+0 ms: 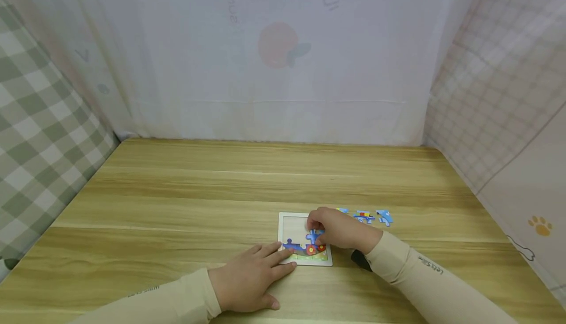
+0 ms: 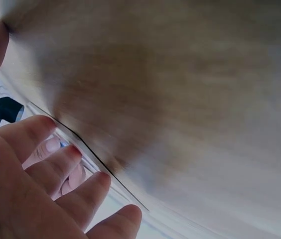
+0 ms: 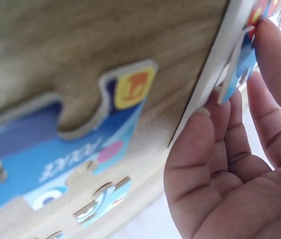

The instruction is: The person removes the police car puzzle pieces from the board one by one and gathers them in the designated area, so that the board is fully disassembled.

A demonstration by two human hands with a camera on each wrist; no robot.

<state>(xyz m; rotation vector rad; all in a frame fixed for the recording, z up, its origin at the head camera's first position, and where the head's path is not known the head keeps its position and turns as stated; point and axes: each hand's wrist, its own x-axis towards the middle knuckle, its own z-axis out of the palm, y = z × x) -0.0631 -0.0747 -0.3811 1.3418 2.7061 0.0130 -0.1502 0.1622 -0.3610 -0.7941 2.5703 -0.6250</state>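
A white-framed puzzle tray lies on the wooden table, its lower rows filled with pieces showing a blue vehicle with red wheels. Over the tray's right side, my right hand pinches a blue puzzle piece between thumb and fingers. The right wrist view shows this puzzle piece tilted above the tray, near the frame's edge. My left hand lies spread, its fingertips on the tray's lower left corner. In the left wrist view, the left fingers extend over the frame edge.
Several loose pieces lie right of the tray, among them a blue and red one and a light blue one. A piece with police lettering is close to the right wrist camera. Cloth walls border the table.
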